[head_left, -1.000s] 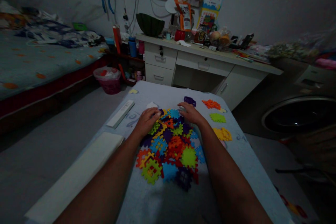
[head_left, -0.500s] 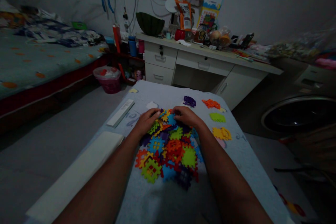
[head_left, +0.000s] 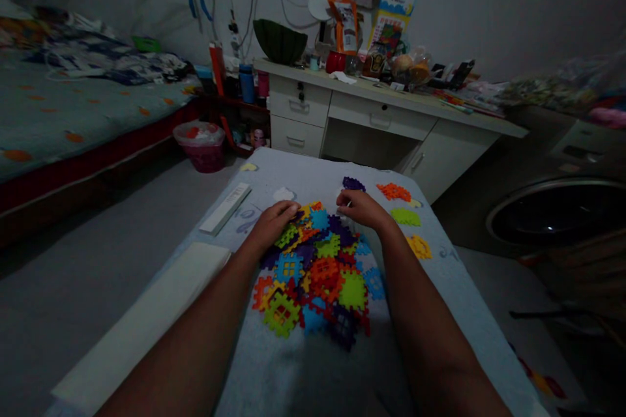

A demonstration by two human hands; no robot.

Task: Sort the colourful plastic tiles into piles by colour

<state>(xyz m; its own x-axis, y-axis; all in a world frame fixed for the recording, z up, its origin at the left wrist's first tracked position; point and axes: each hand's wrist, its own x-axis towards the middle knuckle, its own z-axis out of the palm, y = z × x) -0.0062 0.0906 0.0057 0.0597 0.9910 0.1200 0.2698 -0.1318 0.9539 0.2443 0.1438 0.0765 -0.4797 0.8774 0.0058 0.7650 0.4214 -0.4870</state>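
Note:
A heap of coloured interlocking plastic tiles (head_left: 315,270) lies on a pale blue cloth-covered table (head_left: 293,371). My left hand (head_left: 274,225) rests on the heap's far left edge, fingers curled over tiles. At the far right edge of the heap my right hand (head_left: 362,207) has its fingers bent in a pinch; what they hold is too dark to make out. Sorted small piles lie to the right: purple (head_left: 353,183), orange (head_left: 394,192), green (head_left: 405,216) and yellow (head_left: 419,246).
A white flat bar (head_left: 225,208) and a longer white board (head_left: 141,326) lie along the table's left edge. Beyond stand a cluttered white desk (head_left: 381,111), a bed (head_left: 59,117) at left, a pink bin (head_left: 203,146) and a washing machine (head_left: 552,208) at right.
My right hand came in toward the middle of the heap, then lifted back out to the far right edge. The left hand stayed on the heap's left edge.

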